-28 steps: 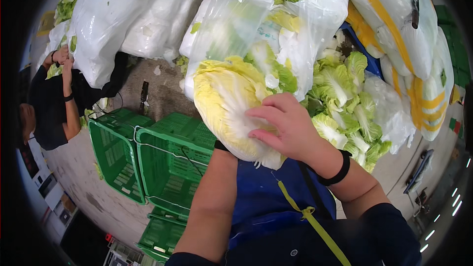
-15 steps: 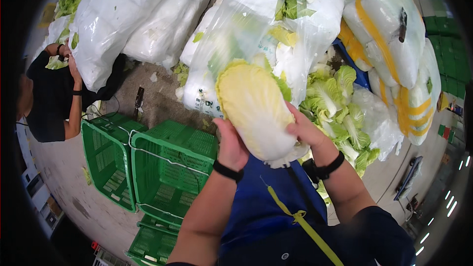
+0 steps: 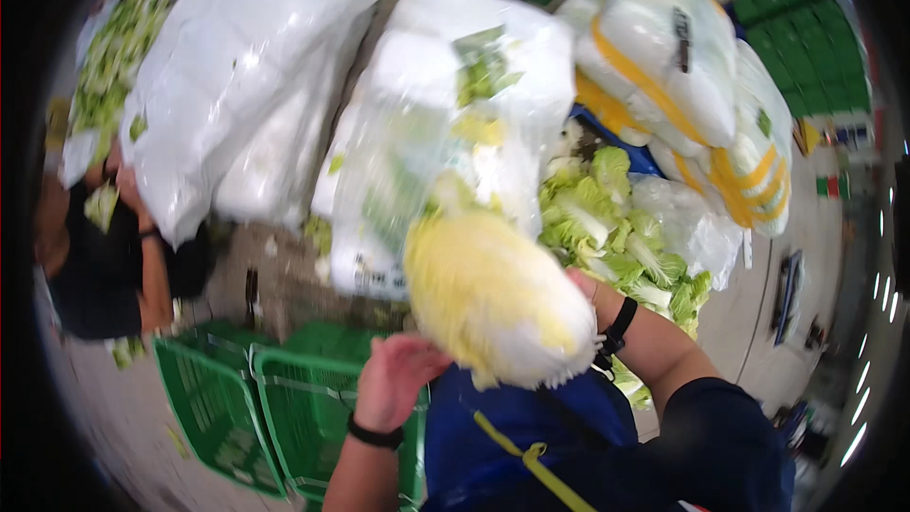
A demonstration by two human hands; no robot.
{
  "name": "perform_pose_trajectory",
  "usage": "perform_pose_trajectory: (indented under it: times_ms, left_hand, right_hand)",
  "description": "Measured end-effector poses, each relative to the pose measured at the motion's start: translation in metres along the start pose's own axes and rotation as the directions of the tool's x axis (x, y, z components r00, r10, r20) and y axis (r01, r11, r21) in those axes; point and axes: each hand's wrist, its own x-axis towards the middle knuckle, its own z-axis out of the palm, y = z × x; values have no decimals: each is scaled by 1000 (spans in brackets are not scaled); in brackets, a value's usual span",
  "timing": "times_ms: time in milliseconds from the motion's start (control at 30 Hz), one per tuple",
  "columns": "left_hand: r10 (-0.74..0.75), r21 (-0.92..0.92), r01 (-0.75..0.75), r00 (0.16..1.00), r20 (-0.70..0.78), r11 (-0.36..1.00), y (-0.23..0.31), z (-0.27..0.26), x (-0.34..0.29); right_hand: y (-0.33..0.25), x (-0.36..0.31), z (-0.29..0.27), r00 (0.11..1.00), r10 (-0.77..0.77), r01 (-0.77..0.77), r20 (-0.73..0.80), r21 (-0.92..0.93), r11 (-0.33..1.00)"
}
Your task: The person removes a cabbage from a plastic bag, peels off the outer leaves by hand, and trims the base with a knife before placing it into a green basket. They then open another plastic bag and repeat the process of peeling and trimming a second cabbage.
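A large napa cabbage (image 3: 498, 294), pale yellow with a white base, is held up in front of my body, its base toward the lower right. My left hand (image 3: 400, 377) is at its lower left side, the fingertips passing under it. From the right, my right hand (image 3: 586, 292) grips it, most of the fingers hidden behind the head. Motion smears the cabbage and my left hand. Just beyond lies a clear plastic bag (image 3: 393, 156) over white wrapped bundles, with loose leaves on top.
Green crates (image 3: 213, 408) stand at lower left. Loose green cabbage leaves (image 3: 616, 218) are heaped to the right. White bags with yellow bands (image 3: 654, 47) are stacked at far right. A co-worker (image 3: 104, 256) handles a big white bag (image 3: 256, 47) at left.
The cabbage has turned and come lower and nearer my body, its base swinging right. My left hand has dropped down and left. The view has shifted, and the co-worker now has a leaf piece near the hands.
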Motion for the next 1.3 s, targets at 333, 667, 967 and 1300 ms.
perform_pose_trajectory:
  times_ms: [333,667,967,1300]
  left_hand:
    - [-776,821,528,604,-184,216,6,58,124]
    - [-884,638,638,439,159,432,-63,266,169]
    - [-669,288,624,738,88,726,-38,220,180]
    - [-220,57,225,973,-70,973,-1,137,55]
  right_hand:
    - [19,24,-18,772,558,-205,306,-710,674]
    - [-213,-81,-17,792,-304,299,529,-771,-562]
    - [-451,-148,-127,-241,-959,-451,-152,-857,249]
    - [-198,-266,-117,162,-921,349,-354,-852,389]
